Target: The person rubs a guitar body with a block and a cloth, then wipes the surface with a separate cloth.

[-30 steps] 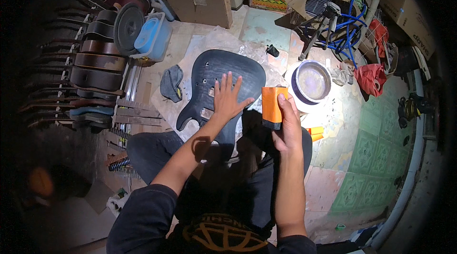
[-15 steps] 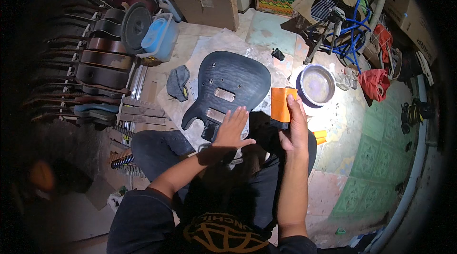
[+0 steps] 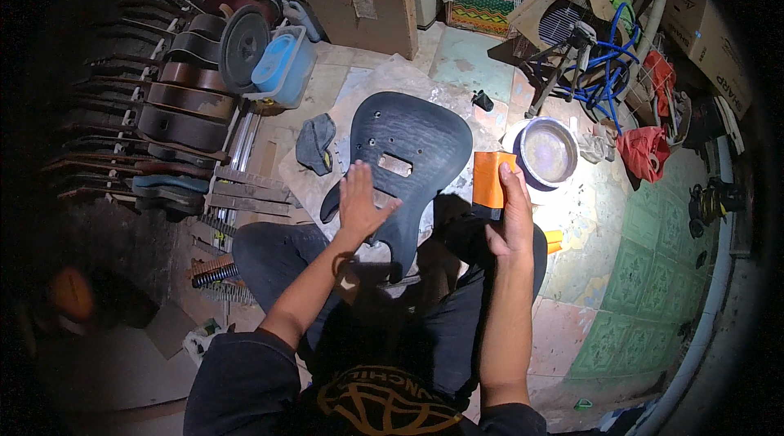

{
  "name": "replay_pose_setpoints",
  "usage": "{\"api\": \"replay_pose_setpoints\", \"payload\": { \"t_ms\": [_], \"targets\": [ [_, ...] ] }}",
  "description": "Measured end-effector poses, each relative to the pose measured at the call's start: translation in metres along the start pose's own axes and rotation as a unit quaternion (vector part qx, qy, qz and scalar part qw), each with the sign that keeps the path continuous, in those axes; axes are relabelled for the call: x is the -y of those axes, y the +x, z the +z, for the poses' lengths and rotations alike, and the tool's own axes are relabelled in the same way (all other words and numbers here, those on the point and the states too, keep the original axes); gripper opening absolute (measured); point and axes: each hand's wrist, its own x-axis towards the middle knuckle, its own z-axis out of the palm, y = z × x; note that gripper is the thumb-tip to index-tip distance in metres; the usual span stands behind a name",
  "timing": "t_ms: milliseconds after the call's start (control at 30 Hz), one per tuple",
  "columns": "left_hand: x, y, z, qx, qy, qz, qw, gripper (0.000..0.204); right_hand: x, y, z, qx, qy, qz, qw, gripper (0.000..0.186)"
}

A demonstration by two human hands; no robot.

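Note:
In front of my crossed legs lies a dark grey electric guitar body (image 3: pixel 437 134), with bare pickup cut-outs and several small holes. My left hand (image 3: pixel 362 206) rests flat on its lower left part, fingers stretched out, covering some of one cut-out. Held up at the right of the body, my right hand (image 3: pixel 513 215) grips an orange sheet of sandpaper (image 3: pixel 493 178) that looks folded around a dark block (image 3: pixel 487 212). A round metal basin (image 3: pixel 548 152) with cloudy contents stands just beyond that hand. To the left of the guitar body is a crumpled grey cloth (image 3: pixel 315 144).
Several guitars (image 3: pixel 175 101) hang in a row at the left, near a clear plastic tub (image 3: pixel 292 68). More orange pieces (image 3: pixel 554 241) lie by my right knee. Coiled blue hose (image 3: pixel 608 68) and a red bag (image 3: pixel 643 152) are at the far right. A small black object (image 3: pixel 483 100) sits behind the basin.
My left hand has slid left across the guitar body, uncovering its lower right arm. The right hand still holds the sandpaper; the whole view has shifted slightly.

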Motion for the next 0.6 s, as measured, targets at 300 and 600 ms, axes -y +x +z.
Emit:
{"api": "replay_pose_setpoints", "payload": {
  "t_ms": [300,600],
  "targets": [
    [-0.065,-0.040,-0.002,0.087,-0.044,0.219,0.971,0.104,-0.008,0.004,-0.005,0.004,-0.028,-0.010,1.000,0.033],
    [-0.001,-0.011,-0.010,0.003,0.021,0.030,0.999,0.095,-0.012,0.008,-0.006,-0.015,-0.062,-0.015,0.998,0.030]
  ]
}}
